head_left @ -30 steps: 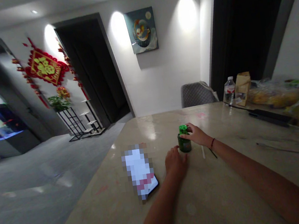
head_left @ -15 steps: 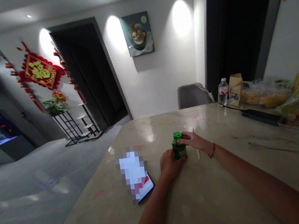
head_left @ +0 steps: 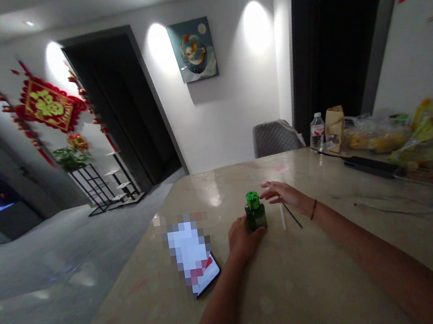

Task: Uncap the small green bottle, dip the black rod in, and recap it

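A small dark green bottle (head_left: 256, 216) with a bright green cap stands upright on the beige marble table (head_left: 320, 286). My left hand (head_left: 241, 240) is wrapped round the bottle's base from the near side. My right hand (head_left: 285, 195) hovers just right of the cap with its fingers stretched out, holding nothing. A thin white stick (head_left: 282, 216) and a thin dark stick (head_left: 292, 216) lie on the table under my right wrist.
A phone (head_left: 199, 270) lies left of my left hand, near the table's left edge. At the far right stand a water bottle (head_left: 316, 132), a paper bag (head_left: 333, 122), plastic bags of food (head_left: 397, 139) and a dark remote (head_left: 368, 166). A grey chair (head_left: 275, 137) stands beyond the table.
My left hand moved up and closed round the bottle's base. My right hand let go of the green cap and opened, drawing a little to the right.
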`<action>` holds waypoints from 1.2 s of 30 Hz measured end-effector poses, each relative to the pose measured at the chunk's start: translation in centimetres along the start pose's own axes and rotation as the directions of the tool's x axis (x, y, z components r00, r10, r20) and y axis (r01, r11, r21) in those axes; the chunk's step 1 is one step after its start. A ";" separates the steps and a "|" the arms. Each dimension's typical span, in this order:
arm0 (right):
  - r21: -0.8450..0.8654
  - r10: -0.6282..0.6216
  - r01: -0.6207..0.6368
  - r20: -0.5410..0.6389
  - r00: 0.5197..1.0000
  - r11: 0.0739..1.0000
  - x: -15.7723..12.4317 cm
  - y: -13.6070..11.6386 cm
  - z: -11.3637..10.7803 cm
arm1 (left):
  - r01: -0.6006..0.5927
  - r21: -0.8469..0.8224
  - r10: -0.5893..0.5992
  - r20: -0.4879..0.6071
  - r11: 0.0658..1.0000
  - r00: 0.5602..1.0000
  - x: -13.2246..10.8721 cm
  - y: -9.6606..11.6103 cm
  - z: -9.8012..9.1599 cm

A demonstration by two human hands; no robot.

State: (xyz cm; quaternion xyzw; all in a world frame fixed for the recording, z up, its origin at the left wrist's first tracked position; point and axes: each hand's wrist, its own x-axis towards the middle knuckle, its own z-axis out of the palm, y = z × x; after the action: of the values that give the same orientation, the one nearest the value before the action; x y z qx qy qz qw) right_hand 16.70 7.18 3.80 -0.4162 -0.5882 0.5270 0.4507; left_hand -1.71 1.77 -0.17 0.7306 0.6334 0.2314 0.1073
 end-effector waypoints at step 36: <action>-0.353 -0.325 0.321 0.050 0.944 0.879 0.1 2.5 2.9 | -0.019 0.017 0.019 -0.001 1.000 1.000 0.0 0.0 0.0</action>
State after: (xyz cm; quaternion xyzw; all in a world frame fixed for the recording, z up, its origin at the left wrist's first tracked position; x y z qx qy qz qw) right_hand 13.93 6.80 1.23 -0.3898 -0.7324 0.3267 0.4526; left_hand -1.72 1.78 -0.20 0.7374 0.6283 0.2276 0.0984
